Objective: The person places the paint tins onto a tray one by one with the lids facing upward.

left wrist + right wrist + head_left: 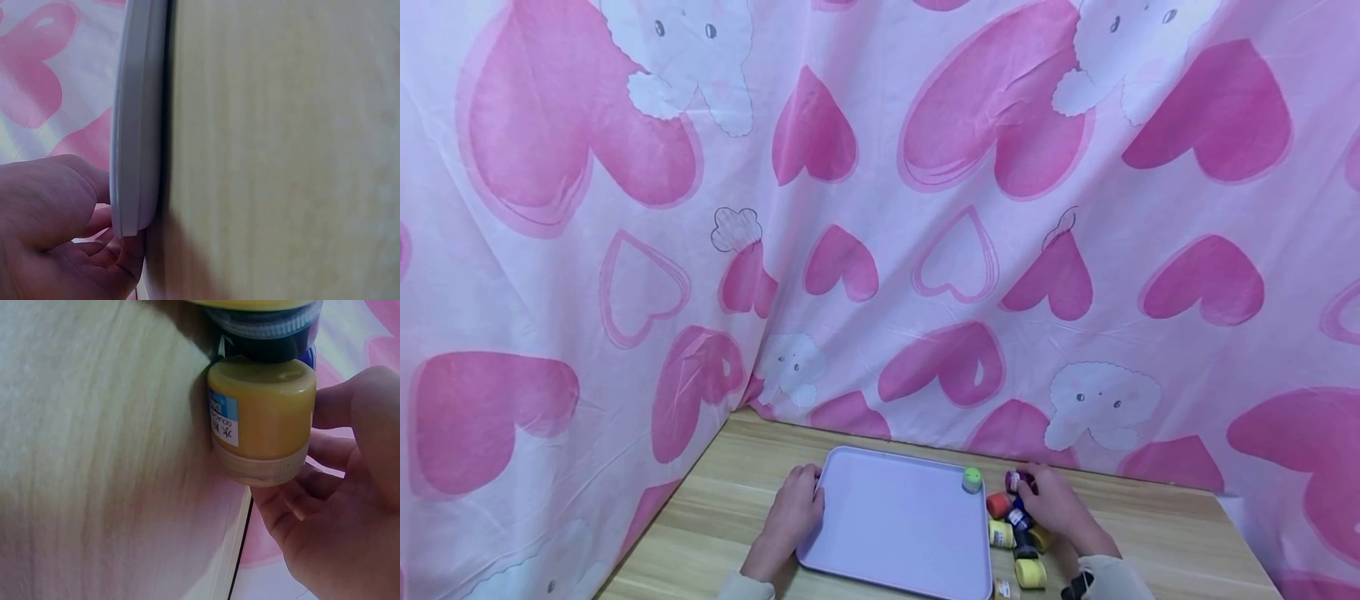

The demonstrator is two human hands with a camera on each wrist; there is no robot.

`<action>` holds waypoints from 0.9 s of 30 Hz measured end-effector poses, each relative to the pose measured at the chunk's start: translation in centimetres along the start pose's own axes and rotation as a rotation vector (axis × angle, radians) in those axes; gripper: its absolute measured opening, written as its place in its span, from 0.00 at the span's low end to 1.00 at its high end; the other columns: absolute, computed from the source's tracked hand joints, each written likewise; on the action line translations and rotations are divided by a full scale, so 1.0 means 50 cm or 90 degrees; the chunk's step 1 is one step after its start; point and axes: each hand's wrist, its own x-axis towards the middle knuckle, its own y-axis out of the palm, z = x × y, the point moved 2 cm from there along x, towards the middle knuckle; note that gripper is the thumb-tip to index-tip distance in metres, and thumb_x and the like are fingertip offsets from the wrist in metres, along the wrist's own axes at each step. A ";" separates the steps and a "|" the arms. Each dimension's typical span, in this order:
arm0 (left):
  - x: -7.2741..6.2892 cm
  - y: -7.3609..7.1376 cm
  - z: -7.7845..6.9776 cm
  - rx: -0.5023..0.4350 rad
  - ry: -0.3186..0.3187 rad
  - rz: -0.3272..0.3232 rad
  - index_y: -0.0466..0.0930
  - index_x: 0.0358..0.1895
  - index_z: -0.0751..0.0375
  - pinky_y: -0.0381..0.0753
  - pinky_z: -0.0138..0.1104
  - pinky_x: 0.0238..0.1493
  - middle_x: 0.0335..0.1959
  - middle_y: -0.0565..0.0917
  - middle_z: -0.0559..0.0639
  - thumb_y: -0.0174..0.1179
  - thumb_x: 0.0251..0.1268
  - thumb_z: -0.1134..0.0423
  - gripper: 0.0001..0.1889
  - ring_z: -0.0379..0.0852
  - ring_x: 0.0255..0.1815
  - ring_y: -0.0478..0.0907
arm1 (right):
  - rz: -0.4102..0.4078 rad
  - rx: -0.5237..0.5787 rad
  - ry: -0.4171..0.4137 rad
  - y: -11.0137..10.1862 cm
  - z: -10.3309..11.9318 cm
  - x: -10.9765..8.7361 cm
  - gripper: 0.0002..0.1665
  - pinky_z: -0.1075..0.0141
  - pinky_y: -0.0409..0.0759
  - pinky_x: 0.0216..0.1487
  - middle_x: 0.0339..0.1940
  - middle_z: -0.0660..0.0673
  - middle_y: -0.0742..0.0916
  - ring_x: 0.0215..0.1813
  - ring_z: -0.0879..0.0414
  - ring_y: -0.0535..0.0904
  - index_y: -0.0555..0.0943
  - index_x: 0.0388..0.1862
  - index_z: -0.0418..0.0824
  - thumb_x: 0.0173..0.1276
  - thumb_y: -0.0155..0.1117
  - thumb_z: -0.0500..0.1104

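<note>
A pale lilac tray [902, 525] lies on the wooden table. My left hand [797, 504] grips its left rim, and the left wrist view shows the fingers curled at the tray's edge [134, 125]. One green-topped paint jar [972, 479] stands in the tray's far right corner. Right of the tray, my right hand [1056, 500] pinches a magenta paint jar [1013, 482] at the back of a cluster of jars. In the right wrist view an ochre gouache jar [262, 419] stands before the hand and hides the fingertips.
Beside the tray's right edge are a red jar [998, 504], a blue jar [1018, 518], a black jar [1024, 546] and yellow jars, one yellow jar [1031, 573] nearer the front. A pink heart-patterned curtain [865, 350] hangs behind and left of the table [1180, 542].
</note>
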 end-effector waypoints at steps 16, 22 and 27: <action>0.002 -0.003 -0.001 0.000 -0.005 0.008 0.84 0.49 0.69 0.88 0.50 0.47 0.40 0.84 0.58 0.69 0.65 0.72 0.11 0.54 0.42 0.85 | -0.014 0.010 0.024 -0.004 -0.007 0.001 0.22 0.39 0.85 0.62 0.62 0.37 0.87 0.58 0.46 0.85 0.80 0.70 0.36 0.81 0.63 0.40; 0.003 -0.004 0.000 -0.001 0.003 0.009 0.84 0.48 0.69 0.88 0.50 0.47 0.40 0.84 0.58 0.69 0.65 0.73 0.11 0.54 0.41 0.85 | -0.020 0.032 0.023 -0.008 -0.007 0.001 0.22 0.44 0.89 0.56 0.60 0.38 0.87 0.55 0.48 0.87 0.80 0.70 0.36 0.81 0.63 0.40; 0.002 -0.005 -0.001 0.000 0.003 0.008 0.84 0.48 0.69 0.88 0.50 0.48 0.40 0.85 0.59 0.69 0.65 0.72 0.11 0.55 0.42 0.86 | -0.024 0.045 0.021 -0.008 -0.003 0.000 0.21 0.45 0.89 0.55 0.59 0.38 0.88 0.56 0.47 0.87 0.81 0.69 0.36 0.80 0.63 0.39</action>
